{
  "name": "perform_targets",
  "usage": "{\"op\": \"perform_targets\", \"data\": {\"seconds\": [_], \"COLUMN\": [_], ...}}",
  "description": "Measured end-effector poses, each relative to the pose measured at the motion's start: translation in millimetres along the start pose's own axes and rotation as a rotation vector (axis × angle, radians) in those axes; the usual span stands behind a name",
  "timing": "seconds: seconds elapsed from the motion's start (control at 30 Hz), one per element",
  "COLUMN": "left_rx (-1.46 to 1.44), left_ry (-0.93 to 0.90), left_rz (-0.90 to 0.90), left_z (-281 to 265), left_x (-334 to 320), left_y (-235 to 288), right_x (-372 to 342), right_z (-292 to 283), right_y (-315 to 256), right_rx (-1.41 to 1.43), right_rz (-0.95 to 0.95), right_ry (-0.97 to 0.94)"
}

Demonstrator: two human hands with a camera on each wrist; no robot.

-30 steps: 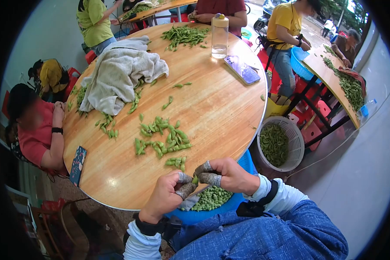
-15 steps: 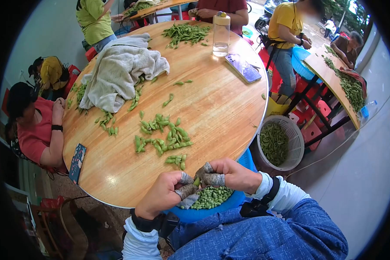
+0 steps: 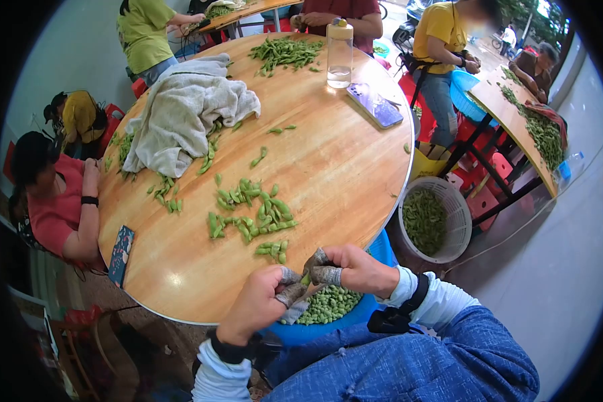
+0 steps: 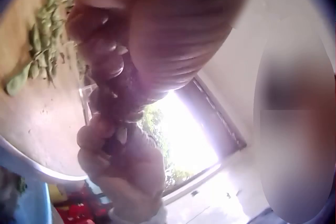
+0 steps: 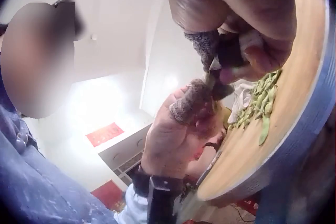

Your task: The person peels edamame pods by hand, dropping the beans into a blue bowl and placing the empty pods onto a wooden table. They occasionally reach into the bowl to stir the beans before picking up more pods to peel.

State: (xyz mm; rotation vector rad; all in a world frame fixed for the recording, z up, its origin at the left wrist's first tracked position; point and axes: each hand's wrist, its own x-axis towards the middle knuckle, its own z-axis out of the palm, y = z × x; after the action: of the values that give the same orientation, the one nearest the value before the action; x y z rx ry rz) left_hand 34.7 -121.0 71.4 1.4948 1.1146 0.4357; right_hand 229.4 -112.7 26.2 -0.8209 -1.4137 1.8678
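Observation:
Both hands meet over a blue basin [image 3: 366, 309] of shelled green beans [image 3: 328, 305], at the near edge of the round table. A green pod [image 3: 305, 279] is pinched between the left hand [image 3: 258, 301] and the right hand [image 3: 362, 269]. Grey coverings wrap the thumbs and forefingers. In the right wrist view the left hand [image 5: 176, 137] and right hand [image 5: 239, 11] touch fingertip to fingertip, the pod mostly hidden. The left wrist view shows the left hand [image 4: 163, 29] above the right hand [image 4: 128, 171], both dim. Loose pods [image 3: 268, 214] lie just beyond on the table.
On the round table [image 3: 335, 174] are a grey cloth [image 3: 187, 110], a bottle [image 3: 340, 57], a phone [image 3: 375, 106], a dark patterned item [image 3: 120, 256] and a far pod pile [image 3: 285, 55]. A white basket [image 3: 425, 221] of pods stands at right. Several people sit or stand around.
Both hands stay together over the basin, with only small shifts of the fingers around the pod. The person in green at the back has stretched an arm to the right.

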Motion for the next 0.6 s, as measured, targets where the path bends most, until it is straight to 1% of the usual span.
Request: {"op": "perform_targets", "data": {"seconds": [0.1,0.13,0.23,0.33,0.47,0.57,0.6], "left_rx": [0.605,0.676,0.694,0.319,-0.040,-0.250,-0.297], "left_ry": [0.413,0.453,0.519,0.478,0.380,0.302,0.273], "left_rz": [0.456,0.498,0.638,0.497,0.344,0.205,0.159], "left_z": [15.3,17.9,19.0,24.2,22.1,17.7,15.7], "left_x": [-5.6,-5.1,-0.7,-3.1,-4.8,-0.2,0.3], "left_y": [6.8,-0.8,-11.7,-16.0,-10.1,-20.6,-21.4], "right_x": [0.6,1.4,2.8,3.6,4.7,6.0,5.8], "right_z": [3.9,6.9,8.1,6.6,5.3,5.6,6.4], "right_y": [-5.4,-6.4,-6.5,-2.3,1.1,2.4,0.2], "right_rx": [0.033,0.035,0.025,0.034,0.078,0.008,-0.127], "right_rz": [-0.040,-0.070,-0.123,-0.150,-0.174,-0.204,-0.230], "right_ry": [0.063,0.067,0.054,0.042,0.028,0.053,0.092]}}
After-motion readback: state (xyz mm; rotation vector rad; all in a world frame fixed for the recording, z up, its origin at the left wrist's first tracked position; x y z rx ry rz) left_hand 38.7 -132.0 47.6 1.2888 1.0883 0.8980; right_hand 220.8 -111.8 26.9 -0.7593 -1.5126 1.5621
